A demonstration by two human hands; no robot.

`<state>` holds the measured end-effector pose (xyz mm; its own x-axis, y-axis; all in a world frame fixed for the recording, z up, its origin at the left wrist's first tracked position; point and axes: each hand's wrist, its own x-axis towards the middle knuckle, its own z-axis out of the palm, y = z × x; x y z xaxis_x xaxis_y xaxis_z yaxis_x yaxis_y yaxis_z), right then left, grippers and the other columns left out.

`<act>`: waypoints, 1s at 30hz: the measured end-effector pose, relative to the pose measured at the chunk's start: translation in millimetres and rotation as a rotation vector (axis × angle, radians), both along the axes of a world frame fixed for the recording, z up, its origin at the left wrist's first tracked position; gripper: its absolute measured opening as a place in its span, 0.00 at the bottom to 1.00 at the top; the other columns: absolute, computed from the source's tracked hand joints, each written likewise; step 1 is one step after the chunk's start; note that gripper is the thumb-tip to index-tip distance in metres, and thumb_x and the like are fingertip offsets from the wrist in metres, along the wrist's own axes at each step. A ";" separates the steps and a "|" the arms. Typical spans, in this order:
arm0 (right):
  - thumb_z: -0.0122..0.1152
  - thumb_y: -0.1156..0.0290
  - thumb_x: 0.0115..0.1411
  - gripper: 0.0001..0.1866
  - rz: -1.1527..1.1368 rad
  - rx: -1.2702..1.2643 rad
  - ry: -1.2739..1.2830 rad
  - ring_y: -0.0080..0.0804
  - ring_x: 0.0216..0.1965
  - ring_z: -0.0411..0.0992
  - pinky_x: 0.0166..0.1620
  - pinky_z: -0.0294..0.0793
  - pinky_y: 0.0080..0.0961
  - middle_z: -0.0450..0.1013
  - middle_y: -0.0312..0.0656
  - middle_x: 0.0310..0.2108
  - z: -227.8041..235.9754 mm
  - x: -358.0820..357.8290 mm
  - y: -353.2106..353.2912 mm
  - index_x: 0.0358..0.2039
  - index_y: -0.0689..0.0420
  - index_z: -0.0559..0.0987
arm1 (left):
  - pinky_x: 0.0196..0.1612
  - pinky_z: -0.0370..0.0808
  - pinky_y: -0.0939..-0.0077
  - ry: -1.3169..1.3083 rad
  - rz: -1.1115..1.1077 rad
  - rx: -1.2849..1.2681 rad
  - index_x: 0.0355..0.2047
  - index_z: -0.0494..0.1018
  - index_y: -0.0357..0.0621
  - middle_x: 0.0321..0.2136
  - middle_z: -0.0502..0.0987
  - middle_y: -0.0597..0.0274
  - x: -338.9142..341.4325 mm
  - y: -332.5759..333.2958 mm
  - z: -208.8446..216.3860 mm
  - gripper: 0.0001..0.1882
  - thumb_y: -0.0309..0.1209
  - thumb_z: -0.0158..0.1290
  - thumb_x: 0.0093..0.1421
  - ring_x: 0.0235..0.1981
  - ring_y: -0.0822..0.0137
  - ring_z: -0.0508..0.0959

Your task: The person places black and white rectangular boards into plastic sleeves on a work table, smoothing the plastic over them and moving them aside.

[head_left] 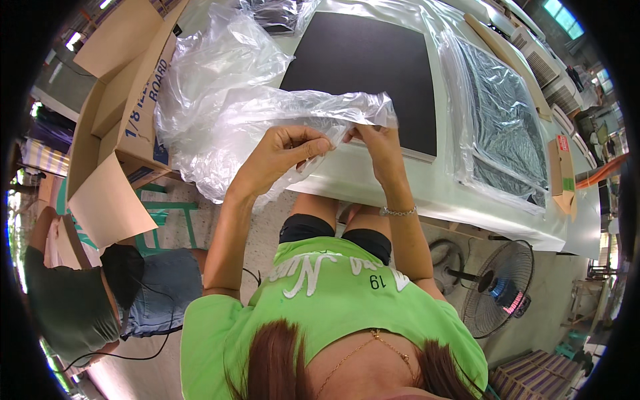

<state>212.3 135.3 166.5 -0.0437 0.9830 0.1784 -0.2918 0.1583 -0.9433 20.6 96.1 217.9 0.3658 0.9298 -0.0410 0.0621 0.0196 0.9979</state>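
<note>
crumpled clear plastic film [243, 113], partly lifted, spreads over the white table [437, 183].

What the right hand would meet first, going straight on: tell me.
The right hand would likely meet the clear plastic first, then perhaps the black board; depth between them is unclear.

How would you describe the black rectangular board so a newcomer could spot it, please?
Start at the big table covered in whitish sheeting. Just beyond the left hand and right hand, partly hidden by crumpled clear plastic film, lies the flat black rectangular board. Unlike the dark, plastic-wrapped pack to its right, its top is mostly bare.
</note>
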 end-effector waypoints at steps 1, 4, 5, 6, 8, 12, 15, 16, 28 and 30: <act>0.56 0.72 0.60 0.10 -0.049 0.040 -0.097 0.25 0.26 0.71 0.34 0.74 0.22 0.70 0.38 0.27 -1.2 -2.4 -0.3 0.39 0.63 0.71 | 0.23 0.61 0.86 -0.017 -0.003 -0.011 0.33 0.79 0.38 0.23 0.76 0.69 0.2 0.7 -0.9 0.10 0.33 0.58 0.57 0.21 0.82 0.66; 0.57 0.76 0.58 0.13 -0.266 0.218 -0.222 0.27 0.34 0.71 0.40 0.72 0.23 0.69 0.41 0.35 3.7 -4.0 -7.3 0.43 0.63 0.69 | 0.23 0.61 0.86 -0.052 -0.015 -0.041 0.32 0.78 0.38 0.22 0.74 0.70 0.7 2.7 -2.2 0.11 0.34 0.59 0.56 0.21 0.82 0.66; 0.57 0.77 0.57 0.15 -0.348 0.288 -0.236 0.28 0.38 0.70 0.42 0.71 0.24 0.69 0.42 0.37 8.0 -4.6 -11.4 0.45 0.62 0.69 | 0.23 0.61 0.86 -0.054 -0.018 -0.049 0.31 0.78 0.39 0.22 0.74 0.70 0.1 3.3 -2.4 0.11 0.35 0.59 0.56 0.21 0.82 0.66; 0.58 0.78 0.56 0.15 -0.407 0.362 -0.283 0.30 0.39 0.70 0.43 0.71 0.25 0.69 0.43 0.38 11.3 -3.6 -15.0 0.45 0.62 0.69 | 0.23 0.62 0.86 -0.055 -0.020 -0.057 0.31 0.78 0.39 0.21 0.73 0.70 -0.5 3.9 -2.6 0.11 0.35 0.59 0.56 0.21 0.82 0.66; 0.58 0.81 0.54 0.16 -0.531 0.512 -0.382 0.33 0.41 0.69 0.45 0.70 0.27 0.68 0.45 0.41 21.3 3.1 -24.2 0.44 0.61 0.70 | 0.25 0.64 0.86 -0.091 -0.040 -0.086 0.32 0.78 0.39 0.22 0.74 0.70 -1.1 4.1 -1.0 0.12 0.36 0.61 0.55 0.23 0.81 0.68; 0.63 0.84 0.46 0.20 -0.421 0.758 -0.671 0.42 0.46 0.66 0.48 0.66 0.30 0.67 0.44 0.44 43.5 12.5 -46.8 0.42 0.57 0.76 | 0.27 0.66 0.85 -0.172 -0.058 -0.121 0.32 0.78 0.39 0.24 0.76 0.69 0.2 5.9 -0.7 0.13 0.37 0.62 0.53 0.24 0.80 0.70; 0.66 0.82 0.44 0.21 -0.321 0.812 -0.753 0.41 0.48 0.64 0.49 0.66 0.32 0.67 0.42 0.45 49.1 13.0 -53.6 0.41 0.51 0.79 | 0.26 0.66 0.83 -0.190 -0.066 -0.119 0.31 0.78 0.40 0.24 0.76 0.68 2.9 5.0 3.3 0.14 0.38 0.63 0.51 0.25 0.79 0.71; 0.66 0.80 0.42 0.22 -0.321 0.821 -0.813 0.42 0.49 0.64 0.50 0.66 0.33 0.66 0.40 0.47 49.5 11.9 -55.0 0.39 0.45 0.81 | 0.26 0.66 0.83 -0.184 -0.059 -0.119 0.32 0.78 0.40 0.25 0.77 0.68 2.8 4.6 0.8 0.14 0.38 0.63 0.51 0.25 0.78 0.71; 0.63 0.81 0.39 0.15 -0.174 1.041 -0.769 0.39 0.42 0.69 0.48 0.68 0.36 0.73 0.37 0.34 51.6 13.0 -34.5 0.31 0.52 0.81 | 0.30 0.69 0.81 -0.321 -0.058 -0.332 0.40 0.74 0.43 0.31 0.76 0.67 3.2 -2.3 -8.0 0.16 0.34 0.62 0.52 0.31 0.74 0.74; 0.63 0.81 0.42 0.12 -0.032 0.952 -0.574 0.38 0.41 0.69 0.48 0.68 0.36 0.73 0.38 0.33 55.1 13.4 -32.2 0.30 0.54 0.79 | 0.32 0.71 0.82 -0.402 0.012 -0.375 0.41 0.73 0.41 0.32 0.75 0.66 10.0 -9.5 -6.3 0.16 0.32 0.60 0.53 0.33 0.73 0.74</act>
